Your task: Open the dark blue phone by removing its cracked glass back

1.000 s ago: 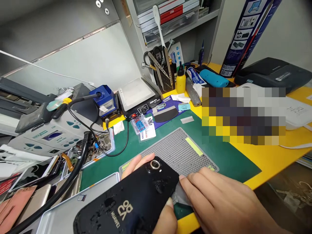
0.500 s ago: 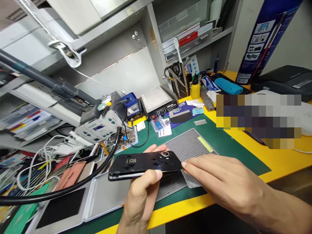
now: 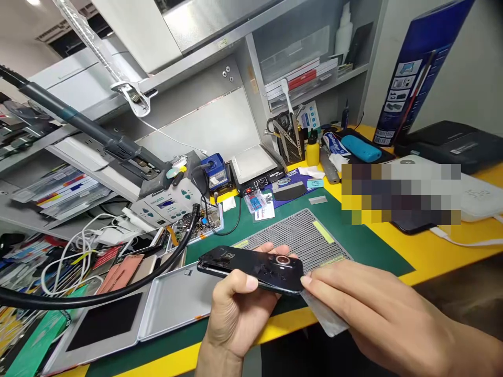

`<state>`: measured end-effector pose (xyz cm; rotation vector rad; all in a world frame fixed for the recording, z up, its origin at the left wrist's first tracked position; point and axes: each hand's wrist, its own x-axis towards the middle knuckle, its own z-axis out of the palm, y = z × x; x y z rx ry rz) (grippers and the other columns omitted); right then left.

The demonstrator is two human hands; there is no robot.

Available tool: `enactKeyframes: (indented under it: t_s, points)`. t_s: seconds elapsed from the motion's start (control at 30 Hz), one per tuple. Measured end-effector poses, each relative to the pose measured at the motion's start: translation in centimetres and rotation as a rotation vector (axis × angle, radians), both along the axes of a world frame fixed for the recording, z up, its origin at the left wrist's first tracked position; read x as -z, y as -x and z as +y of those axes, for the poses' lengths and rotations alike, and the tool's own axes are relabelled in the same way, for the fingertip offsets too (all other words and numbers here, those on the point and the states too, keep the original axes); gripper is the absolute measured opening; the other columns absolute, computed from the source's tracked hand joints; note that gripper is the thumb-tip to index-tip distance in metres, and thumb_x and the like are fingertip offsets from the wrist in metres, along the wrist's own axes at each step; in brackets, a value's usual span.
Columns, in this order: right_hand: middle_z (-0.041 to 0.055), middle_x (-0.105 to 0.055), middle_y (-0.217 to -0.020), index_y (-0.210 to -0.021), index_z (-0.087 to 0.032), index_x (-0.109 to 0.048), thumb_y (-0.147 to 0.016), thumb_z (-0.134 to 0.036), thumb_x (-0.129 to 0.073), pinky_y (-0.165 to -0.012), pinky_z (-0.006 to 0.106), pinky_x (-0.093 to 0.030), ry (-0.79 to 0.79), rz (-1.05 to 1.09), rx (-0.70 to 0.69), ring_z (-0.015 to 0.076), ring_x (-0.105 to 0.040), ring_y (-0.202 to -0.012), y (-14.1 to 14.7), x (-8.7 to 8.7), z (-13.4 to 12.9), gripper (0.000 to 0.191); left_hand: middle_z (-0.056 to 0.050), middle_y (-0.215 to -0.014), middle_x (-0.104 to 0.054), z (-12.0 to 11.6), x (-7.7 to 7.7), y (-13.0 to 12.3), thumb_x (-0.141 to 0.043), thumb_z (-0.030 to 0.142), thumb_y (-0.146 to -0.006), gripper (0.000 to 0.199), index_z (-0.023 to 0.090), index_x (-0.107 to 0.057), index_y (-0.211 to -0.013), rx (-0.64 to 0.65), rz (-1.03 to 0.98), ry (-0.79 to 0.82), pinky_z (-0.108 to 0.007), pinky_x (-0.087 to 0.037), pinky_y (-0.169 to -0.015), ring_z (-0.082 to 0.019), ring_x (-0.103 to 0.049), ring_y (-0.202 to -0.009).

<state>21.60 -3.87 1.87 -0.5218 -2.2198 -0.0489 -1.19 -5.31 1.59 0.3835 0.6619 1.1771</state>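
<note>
A black smartphone (image 3: 251,267) is held back side up over the bench, its round camera ring toward the right end. My left hand (image 3: 239,303) grips it from below, the thumb on the near edge and fingertips showing past the far edge. A thin gap runs along the phone's near left edge, between back cover and body. In my right hand (image 3: 369,298), a thin translucent plastic sheet (image 3: 324,317) is pinched, its upper end against the phone's right corner. Whether the sheet's tip is inside the seam is hidden by the fingertips.
Beneath the hands lie a grey perforated pad (image 3: 302,235) and a green mat (image 3: 377,251). A thick black hose (image 3: 118,298) arcs across the left, near an open shallow case (image 3: 168,303). Behind stand a rework station (image 3: 168,204), a tool holder (image 3: 288,139) and a yellow bottle (image 3: 313,149).
The phone and both hands have shifted slightly right and down in view. The phone's tilt has changed, its right end now lower. More of the plastic sheet shows below my right fingers.
</note>
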Motion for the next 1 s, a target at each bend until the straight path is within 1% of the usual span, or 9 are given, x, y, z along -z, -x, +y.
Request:
enactKeyframes:
  t_s: [0.1,0.27,0.37,0.43,0.53,0.63,0.73,0.83,1.0]
  points:
    - [0.0119,-0.078,-0.1,-0.114,-0.006,-0.069,-0.1,-0.005,-0.036,-0.085,0.029,-0.057,-0.015,0.018,-0.013,0.0192,-0.072,-0.093,-0.2,0.6,-0.4,0.035,-0.016,-0.127,-0.072,-0.1,0.6,-0.1,-0.064,0.016,-0.061,0.055,0.01,-0.075,-0.115,0.047,-0.051,-0.057,-0.053,-0.038,-0.117,-0.039,-0.058,-0.13]
    - [0.0175,-0.074,-0.105,-0.121,-0.001,-0.063,-0.101,-0.008,-0.04,-0.089,0.036,-0.057,0.034,0.051,-0.138,0.0235,-0.069,-0.099,-0.4,2.6,-0.2,0.031,-0.015,-0.131,-0.07,-0.3,1.5,-0.1,-0.063,0.018,-0.064,0.06,0.012,-0.072,-0.122,0.134,-0.085,-0.14,-0.054,-0.037,-0.118,-0.038,-0.057,-0.132]
    - [0.0193,-0.072,-0.11,-0.125,0.0,-0.06,-0.099,-0.008,-0.045,-0.089,0.039,-0.056,0.071,0.048,-0.189,0.0253,-0.068,-0.102,-0.5,3.2,0.2,0.031,-0.015,-0.129,-0.07,-0.3,1.6,-0.1,-0.062,0.019,-0.063,0.061,0.011,-0.071,-0.123,0.162,-0.084,-0.144,-0.055,-0.034,-0.119,-0.039,-0.056,-0.132]
    - [0.0184,-0.072,-0.109,-0.124,-0.002,-0.061,-0.098,-0.007,-0.046,-0.087,0.037,-0.056,0.094,0.042,-0.198,0.0242,-0.068,-0.1,-0.6,3.2,0.4,0.031,-0.016,-0.129,-0.07,-0.2,1.6,0.0,-0.062,0.02,-0.063,0.062,0.01,-0.071,-0.123,0.169,-0.093,-0.143,-0.055,-0.033,-0.119,-0.039,-0.056,-0.131]
    - [0.0147,-0.072,-0.107,-0.122,-0.007,-0.062,-0.096,-0.002,-0.045,-0.084,0.029,-0.056,0.148,0.062,-0.17,0.0199,-0.068,-0.097,-0.6,2.7,0.4,0.031,-0.017,-0.13,-0.07,-0.1,1.6,0.1,-0.06,0.024,-0.063,0.063,0.008,-0.07,-0.124,0.204,-0.141,-0.133,-0.053,-0.034,-0.118,-0.038,-0.057,-0.13]
    - [0.0129,-0.072,-0.112,-0.124,-0.009,-0.061,-0.094,0.0,-0.045,-0.087,0.026,-0.054,0.189,0.081,-0.147,0.0177,-0.067,-0.1,-0.5,2.3,0.3,0.035,-0.016,-0.13,-0.07,0.0,1.5,0.2,-0.06,0.028,-0.063,0.064,0.007,-0.071,-0.123,0.244,-0.191,-0.107,-0.049,-0.038,-0.117,-0.036,-0.059,-0.128]
    - [0.0123,-0.071,-0.115,-0.124,-0.01,-0.061,-0.093,0.0,-0.045,-0.089,0.025,-0.054,0.2,0.071,-0.163,0.0169,-0.067,-0.104,-0.4,2.0,0.1,0.036,-0.016,-0.128,-0.07,0.1,1.3,0.1,-0.059,0.029,-0.064,0.063,0.007,-0.071,-0.122,0.266,-0.229,-0.107,-0.042,-0.045,-0.111,-0.033,-0.063,-0.124]
    - [0.0119,-0.071,-0.118,-0.125,-0.009,-0.061,-0.093,0.0,-0.046,-0.093,0.023,-0.053,0.182,0.07,-0.164,0.016,-0.067,-0.106,-0.4,1.7,-0.1,0.036,-0.016,-0.128,-0.071,0.1,1.1,0.1,-0.058,0.029,-0.064,0.063,0.007,-0.071,-0.122,0.289,-0.258,-0.108,-0.038,-0.049,-0.106,-0.03,-0.065,-0.12]
    - [0.0114,-0.072,-0.12,-0.124,-0.006,-0.064,-0.092,0.002,-0.043,-0.1,0.025,-0.052,0.09,0.057,-0.122,0.0172,-0.066,-0.111,-0.6,1.5,-0.4,0.039,-0.017,-0.129,-0.07,-0.1,1.1,0.2,-0.057,0.029,-0.064,0.065,0.005,-0.069,-0.124,0.294,-0.259,-0.129,-0.039,-0.046,-0.11,-0.03,-0.064,-0.122]
